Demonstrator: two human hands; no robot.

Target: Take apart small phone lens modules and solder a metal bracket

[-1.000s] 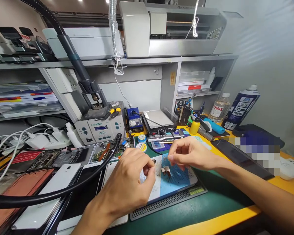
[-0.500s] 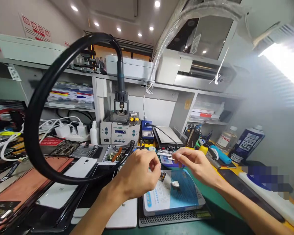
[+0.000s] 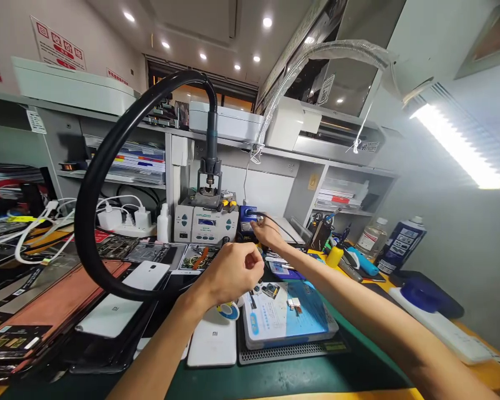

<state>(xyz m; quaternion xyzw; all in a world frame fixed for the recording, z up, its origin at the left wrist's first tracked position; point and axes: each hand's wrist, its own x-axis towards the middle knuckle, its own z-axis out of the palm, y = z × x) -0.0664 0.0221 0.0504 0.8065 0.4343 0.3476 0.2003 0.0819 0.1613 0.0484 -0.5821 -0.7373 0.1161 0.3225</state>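
My left hand (image 3: 235, 270) hovers near the left edge of a blue-and-white flat box (image 3: 275, 328). Its thumb and fingers are curled together in a pinch, and whatever they hold is hidden. My right hand (image 3: 267, 230) reaches far forward to a small blue soldering station (image 3: 248, 214), fingertips stretched out at its front, with no held thing visible. Small phone parts lie on the box, among them a camera module (image 3: 270, 289) and a white-and-copper piece (image 3: 294, 304). Under my left wrist are a round roll (image 3: 228, 311) and a white phone back (image 3: 213, 341).
A thick black hose (image 3: 89, 222) arches on the left above a hot-air station (image 3: 206, 223). Phones and a white phone cover (image 3: 123, 300) crowd the left side. A yellow bottle (image 3: 334, 256) and a blue spray can (image 3: 402, 244) stand right of my right arm.
My right hand has moved from above the box, where it pinched a thin metal-tipped tool, forward and left to the soldering station. My left hand stays pinched. The view has shifted slightly.
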